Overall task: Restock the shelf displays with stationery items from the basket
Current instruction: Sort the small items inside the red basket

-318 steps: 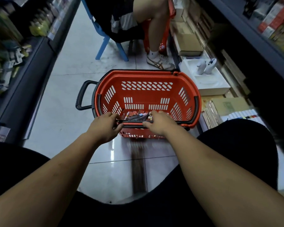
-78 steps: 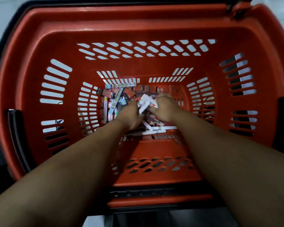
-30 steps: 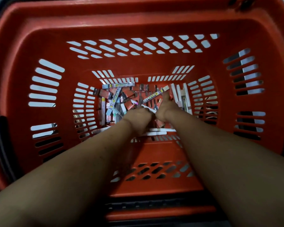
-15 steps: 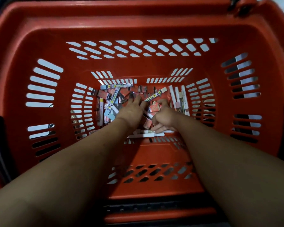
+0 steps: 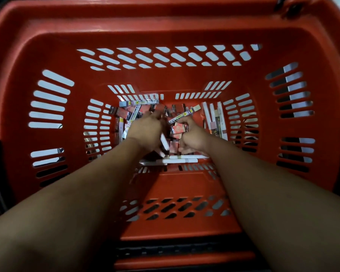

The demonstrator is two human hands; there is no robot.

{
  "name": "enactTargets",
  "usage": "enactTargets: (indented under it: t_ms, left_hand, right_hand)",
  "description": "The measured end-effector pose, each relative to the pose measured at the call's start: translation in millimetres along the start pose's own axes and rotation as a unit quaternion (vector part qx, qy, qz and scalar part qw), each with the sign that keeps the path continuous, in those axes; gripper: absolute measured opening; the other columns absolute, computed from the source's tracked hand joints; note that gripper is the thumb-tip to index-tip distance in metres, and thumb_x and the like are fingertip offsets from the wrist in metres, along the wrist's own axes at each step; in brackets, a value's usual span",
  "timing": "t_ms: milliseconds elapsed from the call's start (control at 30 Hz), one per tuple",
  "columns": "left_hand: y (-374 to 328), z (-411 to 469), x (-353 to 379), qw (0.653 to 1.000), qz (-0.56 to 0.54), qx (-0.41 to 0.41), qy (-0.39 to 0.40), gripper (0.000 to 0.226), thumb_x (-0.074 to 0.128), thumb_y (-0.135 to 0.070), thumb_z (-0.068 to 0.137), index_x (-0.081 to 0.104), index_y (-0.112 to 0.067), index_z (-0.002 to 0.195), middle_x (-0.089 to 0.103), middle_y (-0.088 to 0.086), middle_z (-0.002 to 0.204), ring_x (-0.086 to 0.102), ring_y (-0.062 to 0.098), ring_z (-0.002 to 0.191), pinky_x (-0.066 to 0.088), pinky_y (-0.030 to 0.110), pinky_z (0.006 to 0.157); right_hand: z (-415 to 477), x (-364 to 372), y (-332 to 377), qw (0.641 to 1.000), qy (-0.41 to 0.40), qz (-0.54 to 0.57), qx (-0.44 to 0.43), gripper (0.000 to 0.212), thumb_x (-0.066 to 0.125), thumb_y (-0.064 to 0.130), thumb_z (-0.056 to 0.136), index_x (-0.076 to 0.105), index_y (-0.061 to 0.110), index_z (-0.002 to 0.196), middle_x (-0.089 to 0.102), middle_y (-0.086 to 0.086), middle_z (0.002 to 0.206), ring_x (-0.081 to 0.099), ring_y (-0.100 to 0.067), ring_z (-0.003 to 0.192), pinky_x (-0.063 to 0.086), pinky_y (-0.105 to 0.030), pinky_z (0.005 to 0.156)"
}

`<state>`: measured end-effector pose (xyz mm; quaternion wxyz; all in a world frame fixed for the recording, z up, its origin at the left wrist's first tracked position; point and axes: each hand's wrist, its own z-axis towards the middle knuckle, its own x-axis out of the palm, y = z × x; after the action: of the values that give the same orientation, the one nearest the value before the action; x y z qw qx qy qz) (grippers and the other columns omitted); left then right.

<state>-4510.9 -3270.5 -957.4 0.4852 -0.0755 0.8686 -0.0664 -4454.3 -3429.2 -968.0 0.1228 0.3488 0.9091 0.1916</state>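
The red plastic basket [image 5: 165, 22] fills the view from above. Loose stationery lies on its floor: long labelled tubes [image 5: 138, 102], small red packs and white pens [image 5: 211, 114]. Both my hands reach down into this pile. My left hand [image 5: 145, 130] has its fingers curled down among the items, and a white pen [image 5: 164, 143] sticks out from under its palm. My right hand [image 5: 192, 138] grips small red packs [image 5: 178, 128] between thumb and fingers. The items under both hands are hidden.
More white pens [image 5: 183, 160] lie crosswise at the near edge of the basket floor. The slotted walls rise steeply on all sides. A dark handle bar [image 5: 175, 250] runs along the near rim. No shelf is in view.
Long ago my hands were on the basket's near rim; they now dig in its bottom. In the last half second my left fingers curled into the pile and my right hand lifted red packs.
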Motion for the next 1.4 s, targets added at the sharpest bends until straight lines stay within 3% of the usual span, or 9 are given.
enactTargets:
  t_ms: [367, 567, 667, 833, 1067, 1133, 1233, 1300, 1400]
  left_hand:
    - [3.0, 12.4, -11.6, 0.915, -0.348, -0.089, -0.182, 0.028, 0.046, -0.038, 0.104, 0.06, -0.017, 0.092, 0.064, -0.001, 0.084, 0.06, 0.019, 0.077, 0.045, 0.032, 0.064]
    - [10.4, 16.1, -20.6, 0.855, -0.463, -0.13, -0.195, 0.027, 0.045, -0.022, 0.105, 0.061, -0.011, 0.087, 0.065, 0.003, 0.081, 0.059, 0.018, 0.072, 0.044, 0.027, 0.061]
    - [18.2, 15.3, -31.6, 0.754, -0.621, -0.186, -0.107, 0.02, 0.053, -0.021, 0.102, 0.068, -0.011, 0.094, 0.069, 0.001, 0.081, 0.065, 0.012, 0.067, 0.049, 0.023, 0.055]
    - [41.8, 11.8, -41.0, 0.557, -0.813, -0.123, 0.113, 0.012, 0.069, -0.008, 0.089, 0.065, -0.008, 0.101, 0.066, 0.003, 0.086, 0.064, 0.006, 0.07, 0.056, 0.017, 0.062]
    - [36.2, 8.1, -38.1, 0.473, -0.855, -0.18, 0.114, 0.012, 0.06, 0.003, 0.093, 0.066, 0.009, 0.102, 0.076, 0.016, 0.095, 0.076, 0.023, 0.092, 0.06, 0.022, 0.083]
    - [35.7, 9.2, -37.3, 0.496, -0.839, -0.194, 0.109, 0.024, 0.062, -0.01, 0.096, 0.065, 0.006, 0.113, 0.076, 0.019, 0.105, 0.075, 0.03, 0.1, 0.062, 0.022, 0.069]
    - [33.7, 4.7, -36.1, 0.691, -0.694, -0.18, 0.092, 0.034, 0.054, -0.031, 0.104, 0.062, -0.001, 0.119, 0.08, 0.007, 0.096, 0.077, 0.024, 0.085, 0.045, 0.02, 0.038]
    - [32.5, 0.9, -34.4, 0.749, -0.629, -0.194, 0.071, 0.038, 0.052, -0.037, 0.105, 0.068, -0.003, 0.109, 0.079, 0.005, 0.084, 0.067, 0.012, 0.054, 0.039, 0.016, 0.037]
    - [35.3, -3.0, -30.3, 0.831, -0.517, -0.183, 0.09, 0.039, 0.048, -0.044, 0.105, 0.07, -0.014, 0.094, 0.074, 0.009, 0.081, 0.055, 0.016, 0.057, 0.041, 0.021, 0.041]
  right_hand:
    - [-3.8, 30.3, 19.7, 0.993, 0.011, -0.078, -0.083, 0.086, 0.055, -0.001, 0.078, 0.03, 0.036, 0.15, 0.061, -0.002, 0.126, 0.06, -0.023, 0.111, 0.054, -0.041, 0.089]
    - [4.6, 1.6, 18.8, 0.992, -0.04, 0.046, -0.114, 0.045, 0.041, -0.018, 0.083, 0.069, 0.012, 0.102, 0.07, -0.019, 0.11, 0.07, -0.032, 0.098, 0.057, -0.038, 0.079]
    - [10.5, -15.2, 7.1, 0.907, -0.26, -0.24, -0.231, 0.023, 0.056, 0.003, 0.086, 0.065, 0.016, 0.102, 0.064, -0.005, 0.107, 0.061, -0.024, 0.094, 0.053, -0.037, 0.076]
    - [28.1, -23.1, 1.7, 0.853, -0.236, -0.416, -0.208, 0.034, 0.068, 0.012, 0.087, 0.061, 0.014, 0.12, 0.058, -0.008, 0.122, 0.053, -0.031, 0.114, 0.048, -0.038, 0.091]
    - [18.0, -21.9, 3.6, 0.845, -0.166, -0.487, -0.144, 0.025, 0.069, 0.015, 0.087, 0.06, 0.015, 0.109, 0.061, -0.007, 0.099, 0.063, -0.029, 0.094, 0.052, -0.035, 0.076]
    - [12.8, -25.4, 6.2, 0.859, -0.129, -0.479, -0.127, 0.023, 0.068, 0.018, 0.085, 0.06, 0.016, 0.107, 0.055, -0.002, 0.093, 0.061, -0.026, 0.088, 0.049, -0.032, 0.072]
    - [2.7, -28.1, 11.4, 0.882, -0.048, -0.457, -0.106, 0.014, 0.058, 0.011, 0.089, 0.065, 0.014, 0.101, 0.059, -0.004, 0.085, 0.06, -0.022, 0.081, 0.048, -0.027, 0.063]
    - [-3.4, -23.6, 12.8, 0.891, 0.006, -0.441, -0.103, 0.014, 0.052, 0.006, 0.093, 0.063, 0.014, 0.093, 0.059, -0.008, 0.081, 0.056, -0.024, 0.078, 0.041, -0.026, 0.059]
    - [-5.6, -7.1, 9.6, 0.884, 0.06, -0.454, -0.089, 0.01, 0.055, 0.017, 0.096, 0.065, 0.019, 0.098, 0.063, -0.008, 0.094, 0.06, -0.028, 0.092, 0.043, -0.029, 0.07]
